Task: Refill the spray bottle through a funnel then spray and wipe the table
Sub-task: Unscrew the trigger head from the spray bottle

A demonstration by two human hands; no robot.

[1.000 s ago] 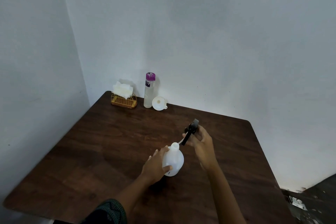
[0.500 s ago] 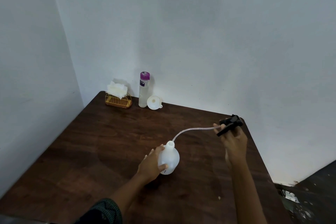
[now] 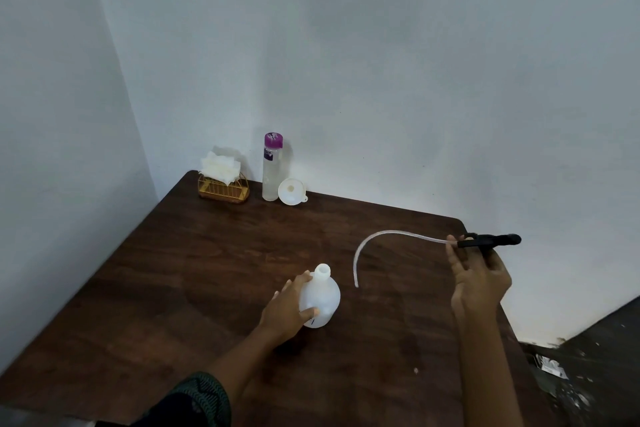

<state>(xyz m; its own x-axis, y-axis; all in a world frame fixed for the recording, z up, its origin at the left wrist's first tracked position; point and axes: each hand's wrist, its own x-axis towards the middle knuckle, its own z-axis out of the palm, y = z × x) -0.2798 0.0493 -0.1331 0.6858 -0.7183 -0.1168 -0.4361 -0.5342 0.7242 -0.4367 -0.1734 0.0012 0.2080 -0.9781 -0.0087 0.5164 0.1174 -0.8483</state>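
Single head-worn wide-angle view, looking forward and down from the near edge of the wooden table (image 3: 194, 274) toward the far room corner. Both forearms enter from the near side at close range. No second view recorded, so no overlap.

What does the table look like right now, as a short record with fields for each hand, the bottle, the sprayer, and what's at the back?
left hand: steadies the white spray bottle upright on the table
right hand: holds the black sprayer head out to the right
bottle neck: open, nothing in it
dip tube: fully out, curving down, end free beside the bottle
back corner: napkin holder, purple-capped bottle, white funnel
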